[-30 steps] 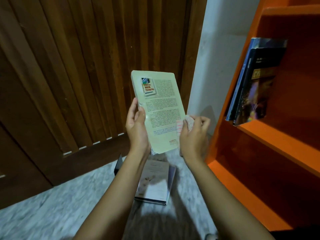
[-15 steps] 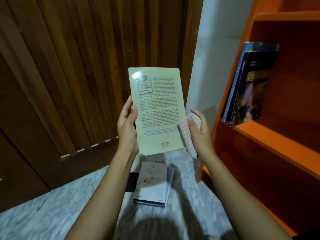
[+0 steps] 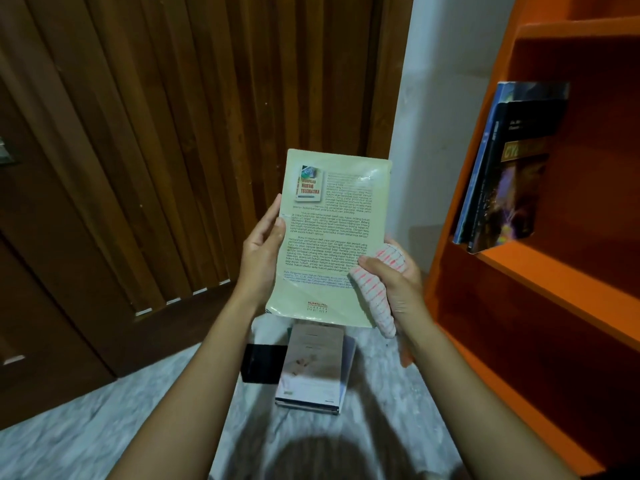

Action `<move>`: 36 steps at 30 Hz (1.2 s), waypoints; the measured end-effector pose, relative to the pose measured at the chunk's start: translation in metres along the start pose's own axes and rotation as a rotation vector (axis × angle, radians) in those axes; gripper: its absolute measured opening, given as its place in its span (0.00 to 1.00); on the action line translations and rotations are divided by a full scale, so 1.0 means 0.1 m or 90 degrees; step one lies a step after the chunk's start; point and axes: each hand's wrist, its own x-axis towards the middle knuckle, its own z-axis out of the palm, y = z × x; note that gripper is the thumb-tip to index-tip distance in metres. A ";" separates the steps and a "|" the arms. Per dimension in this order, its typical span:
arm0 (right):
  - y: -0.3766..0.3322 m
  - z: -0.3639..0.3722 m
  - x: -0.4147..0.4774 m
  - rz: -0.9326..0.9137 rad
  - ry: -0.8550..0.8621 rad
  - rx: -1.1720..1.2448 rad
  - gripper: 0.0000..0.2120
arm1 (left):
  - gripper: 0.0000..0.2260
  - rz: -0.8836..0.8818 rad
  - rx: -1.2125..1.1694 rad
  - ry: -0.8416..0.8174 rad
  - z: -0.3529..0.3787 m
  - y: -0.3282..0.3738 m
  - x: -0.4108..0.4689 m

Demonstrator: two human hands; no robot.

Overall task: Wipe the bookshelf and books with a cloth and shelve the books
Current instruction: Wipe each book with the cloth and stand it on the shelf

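A pale green book [image 3: 332,237] is held upright in front of the chest, its back cover with printed text and a small cover picture turned towards the camera. Its left edge is gripped by the left hand [image 3: 261,251] – the thumb is laid on the cover and the fingers are curled round behind. A white cloth [image 3: 375,296] with red stripes is bunched in the right hand [image 3: 398,278]. It is clasped between the thumb and the curled fingers and pressed against the lower right edge of the book, with a loose end hanging below the hand.

An orange bookshelf [image 3: 561,285] is seen at the right. On its middle board a few shelved books [image 3: 512,188] are stood at the left end and leaned against the side panel. A dark cover with a bright picture faces outwards and a blue one lies behind it.

On the pale marbled floor [image 3: 104,410], below the raised book, a small stack of books [image 3: 313,365] is laid flat – a pale cover is on top. A flat black thing [image 3: 259,363] is placed just beside the left edge of the stack; whether it is another book cannot be told. Dark wooden slats [image 3: 173,133] fill the background at the left, and a white wall [image 3: 446,98] is seen between them and the bookshelf.
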 end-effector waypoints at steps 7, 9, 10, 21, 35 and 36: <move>0.02 0.03 -0.07 -0.051 0.037 -0.047 0.23 | 0.20 0.009 0.506 0.032 0.03 -0.13 0.12; 0.02 0.04 -0.06 -0.087 0.050 -0.099 0.24 | 0.18 0.122 0.589 0.148 0.15 -0.07 0.07; 0.02 0.04 -0.05 -0.114 0.054 -0.132 0.24 | 0.17 0.174 0.567 0.136 0.20 -0.06 0.06; 0.26 0.08 -0.27 -0.316 0.075 -0.591 0.27 | 0.44 0.047 0.483 -0.067 0.61 0.10 -0.04; 0.30 0.17 -0.24 -0.519 -0.036 -0.770 0.22 | 0.29 0.086 0.239 0.143 0.32 0.15 0.05; 0.28 0.15 -0.23 -0.488 -0.055 -0.720 0.20 | 0.29 0.100 0.209 0.146 0.29 0.18 0.06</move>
